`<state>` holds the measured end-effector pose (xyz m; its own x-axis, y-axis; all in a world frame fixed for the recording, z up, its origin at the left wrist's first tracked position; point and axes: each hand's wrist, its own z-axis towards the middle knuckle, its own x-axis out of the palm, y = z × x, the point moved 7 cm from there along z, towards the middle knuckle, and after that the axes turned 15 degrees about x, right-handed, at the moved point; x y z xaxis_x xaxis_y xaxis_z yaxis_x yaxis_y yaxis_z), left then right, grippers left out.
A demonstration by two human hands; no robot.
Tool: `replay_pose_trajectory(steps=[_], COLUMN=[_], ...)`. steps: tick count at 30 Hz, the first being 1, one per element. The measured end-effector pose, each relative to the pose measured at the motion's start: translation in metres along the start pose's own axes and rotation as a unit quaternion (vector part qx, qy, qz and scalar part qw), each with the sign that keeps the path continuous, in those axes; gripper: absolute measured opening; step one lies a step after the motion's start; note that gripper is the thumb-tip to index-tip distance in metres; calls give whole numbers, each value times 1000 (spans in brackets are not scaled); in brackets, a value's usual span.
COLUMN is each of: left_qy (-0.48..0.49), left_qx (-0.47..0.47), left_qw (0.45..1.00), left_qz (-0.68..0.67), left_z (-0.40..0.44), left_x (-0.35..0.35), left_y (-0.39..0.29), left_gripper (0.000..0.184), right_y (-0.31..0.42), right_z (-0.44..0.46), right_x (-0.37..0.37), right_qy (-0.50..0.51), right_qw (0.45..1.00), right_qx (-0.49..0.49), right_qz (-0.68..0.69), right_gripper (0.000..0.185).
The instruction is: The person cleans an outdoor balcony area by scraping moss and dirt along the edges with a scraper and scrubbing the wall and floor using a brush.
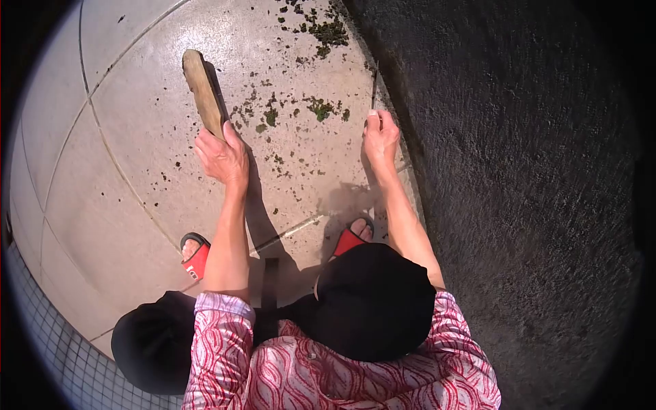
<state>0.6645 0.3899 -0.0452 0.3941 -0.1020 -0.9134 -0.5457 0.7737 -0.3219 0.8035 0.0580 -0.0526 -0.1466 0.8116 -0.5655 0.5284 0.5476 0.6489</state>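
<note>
My left hand is closed round the lower end of a flat piece of wood, which points up and away over the pale tiles. To the right, my right hand is pinched on a thin dark tool, seen nearly edge-on, near the edge of the tiled floor. Between the two hands, small clumps of green moss and dark crumbs lie scattered on the tiles.
A larger patch of dark moss lies at the top. Rough dark pavement borders the tiles on the right. My feet in red sandals are below my hands. Small grid tiles show at lower left.
</note>
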Motion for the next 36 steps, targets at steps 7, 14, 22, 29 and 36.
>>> replay_pose_trajectory(steps=[7,14,22,29,36], left_qy=[3,7,5,15,10], left_qx=[-11,-9,-18,-12,-8], left_qw=[1000,1000,1000,1000,1000], left_qz=[6,-1,-7,-12,12], left_z=[2,2,-1,1,1], left_x=[0,5,6,9,3], left_y=[1,3,6,9,3], left_gripper=[45,45,47,48,45], right_y=[-37,0,-35,-84,-147], right_z=[-43,-77,-47,-41,-110], right_x=[-37,2,-23,-73,-77], right_qy=[-97,93,16,-58,-64], right_qw=[994,994,1000,992,972], right_qx=[25,-10,1,49,154], right_qz=[32,52,-11,97,166], right_gripper=[25,25,27,33,35])
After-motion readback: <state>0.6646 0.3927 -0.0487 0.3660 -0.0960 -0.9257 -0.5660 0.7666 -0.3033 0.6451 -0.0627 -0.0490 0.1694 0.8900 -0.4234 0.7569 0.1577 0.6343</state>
